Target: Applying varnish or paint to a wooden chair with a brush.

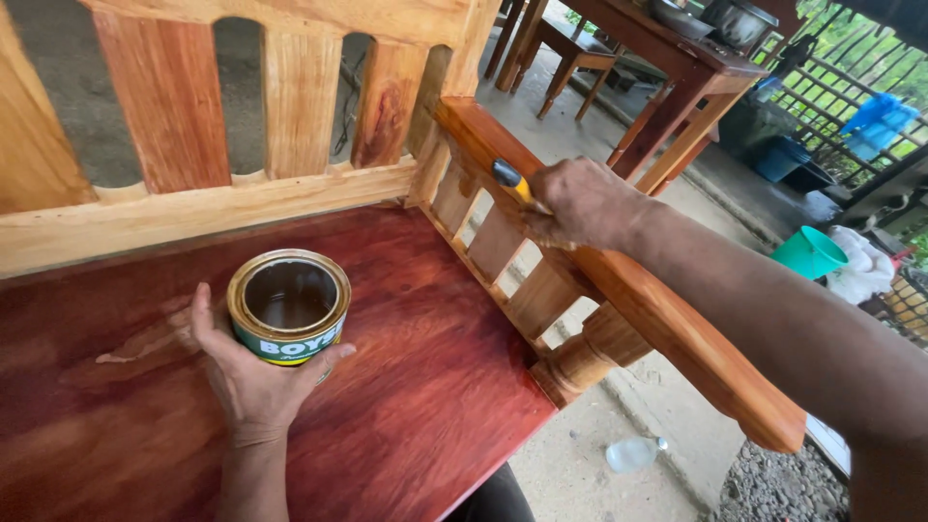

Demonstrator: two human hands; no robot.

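Observation:
My left hand (246, 382) holds an open round tin can (288, 304) with a green band, resting on the dark red varnished seat (406, 387) of a wooden bench. The can's inside looks dark and glossy. My right hand (580, 205) is closed on a brush with a yellow and black handle (510, 178), held against the slats under the bench's right armrest (677, 338). The bristles are hidden behind the hand and slats. The backrest (193, 193) is paler, orange wood.
A wooden table (677, 58) with pots and a stool stand behind the bench. A teal bucket (810, 253) and white cloth lie at the right. A clear plastic bottle (633, 452) lies on the concrete floor below the armrest. A metal fence runs at far right.

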